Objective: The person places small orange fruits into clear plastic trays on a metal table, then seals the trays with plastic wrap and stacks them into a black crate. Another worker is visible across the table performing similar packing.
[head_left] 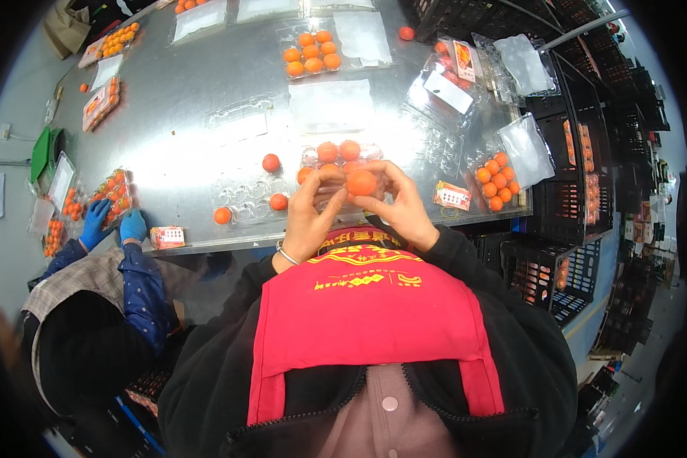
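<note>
A round orange fruit [362, 183] is held up between the thumb and index finger of my right hand [403, 203]. My left hand [312, 214] is at the fruit's left side, thumb and fingertips close to it; whether they grip it cannot be told. Beneath both hands lies a clear plastic tray with several fruits, among them an orange fruit [327, 151] in its far row. My hands hide part of that tray. To the left, a clear moulded tray [252, 197] has loose fruits around its edges, one of them a redder fruit [271, 162].
A filled fruit tray [312, 54] lies farther across the metal table [189, 126]. At the right are another filled tray [497, 180], a printed card [452, 196] and black plastic crates [578, 143]. A co-worker's blue-gloved hands [97, 220] handle a fruit pack at the left.
</note>
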Demonstrator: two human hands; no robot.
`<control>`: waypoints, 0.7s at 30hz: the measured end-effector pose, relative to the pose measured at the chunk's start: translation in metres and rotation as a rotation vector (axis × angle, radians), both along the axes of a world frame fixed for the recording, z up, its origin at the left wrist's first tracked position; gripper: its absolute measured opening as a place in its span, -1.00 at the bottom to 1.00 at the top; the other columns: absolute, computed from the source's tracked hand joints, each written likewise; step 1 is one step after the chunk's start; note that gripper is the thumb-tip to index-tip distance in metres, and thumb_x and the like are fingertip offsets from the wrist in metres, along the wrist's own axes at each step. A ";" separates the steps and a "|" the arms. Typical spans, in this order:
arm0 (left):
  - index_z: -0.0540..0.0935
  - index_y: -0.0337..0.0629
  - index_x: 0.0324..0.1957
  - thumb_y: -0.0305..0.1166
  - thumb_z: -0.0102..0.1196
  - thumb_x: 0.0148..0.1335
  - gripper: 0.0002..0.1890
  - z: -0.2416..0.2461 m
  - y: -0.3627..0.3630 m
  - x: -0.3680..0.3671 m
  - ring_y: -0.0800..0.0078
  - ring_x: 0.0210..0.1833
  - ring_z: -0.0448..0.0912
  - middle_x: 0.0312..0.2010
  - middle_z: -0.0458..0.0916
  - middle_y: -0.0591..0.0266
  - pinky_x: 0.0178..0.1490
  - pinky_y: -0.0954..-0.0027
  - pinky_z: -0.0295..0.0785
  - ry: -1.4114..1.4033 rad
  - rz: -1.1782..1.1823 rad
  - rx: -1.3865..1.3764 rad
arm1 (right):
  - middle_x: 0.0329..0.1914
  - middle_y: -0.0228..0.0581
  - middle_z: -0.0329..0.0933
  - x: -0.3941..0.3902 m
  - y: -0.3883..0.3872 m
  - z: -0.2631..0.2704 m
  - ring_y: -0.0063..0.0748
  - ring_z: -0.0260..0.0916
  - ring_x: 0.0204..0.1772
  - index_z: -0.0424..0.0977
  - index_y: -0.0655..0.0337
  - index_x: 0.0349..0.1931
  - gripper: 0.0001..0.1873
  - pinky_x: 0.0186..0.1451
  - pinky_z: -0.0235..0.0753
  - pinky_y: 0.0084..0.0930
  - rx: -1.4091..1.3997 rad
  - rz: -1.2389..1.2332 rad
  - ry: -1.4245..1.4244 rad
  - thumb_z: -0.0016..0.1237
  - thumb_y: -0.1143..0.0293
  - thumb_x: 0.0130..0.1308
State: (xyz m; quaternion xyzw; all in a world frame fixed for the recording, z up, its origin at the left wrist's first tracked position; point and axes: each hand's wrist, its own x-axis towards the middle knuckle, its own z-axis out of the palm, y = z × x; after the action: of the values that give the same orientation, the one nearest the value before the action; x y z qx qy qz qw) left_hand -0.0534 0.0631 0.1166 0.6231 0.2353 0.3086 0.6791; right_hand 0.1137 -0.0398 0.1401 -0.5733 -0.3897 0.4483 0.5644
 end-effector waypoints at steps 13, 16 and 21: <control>0.56 -0.31 0.18 -0.50 0.33 0.28 -0.56 -0.043 0.044 -0.030 0.34 0.12 0.63 0.06 0.65 0.11 0.23 0.27 0.54 0.125 0.383 0.229 | -0.36 -0.26 0.50 -0.004 0.010 -0.002 -0.35 0.47 -0.31 0.52 0.24 0.14 -0.53 -0.16 0.49 -0.43 0.103 -0.094 -0.660 0.26 0.59 0.19; 0.54 -0.35 0.20 -0.51 0.32 0.29 -0.55 -0.078 0.104 -0.081 0.31 0.09 0.64 0.02 0.66 0.04 0.25 0.25 0.53 0.344 0.755 0.233 | -0.37 -0.32 0.48 0.009 0.002 -0.005 -0.50 0.39 -0.33 0.56 0.28 0.07 -0.65 -0.18 0.45 -0.52 0.037 -0.130 -0.593 0.21 0.61 0.26; 0.60 -0.31 0.09 -0.51 0.35 0.21 -0.60 -0.124 0.146 -0.156 0.16 0.01 0.67 -0.02 0.69 -0.01 0.14 0.21 0.55 0.667 0.747 0.381 | -0.37 -0.31 0.50 0.024 -0.004 -0.014 -0.52 0.40 -0.35 0.59 0.29 -0.03 -0.73 -0.20 0.44 -0.53 -0.013 -0.210 -0.619 0.20 0.60 0.26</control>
State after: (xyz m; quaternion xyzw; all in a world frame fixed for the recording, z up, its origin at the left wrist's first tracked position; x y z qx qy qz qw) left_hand -0.2095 0.2088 -0.0076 0.6733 0.5840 0.3517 0.2861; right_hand 0.1379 -0.0436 0.1259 -0.7228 -0.4787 0.1948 0.4587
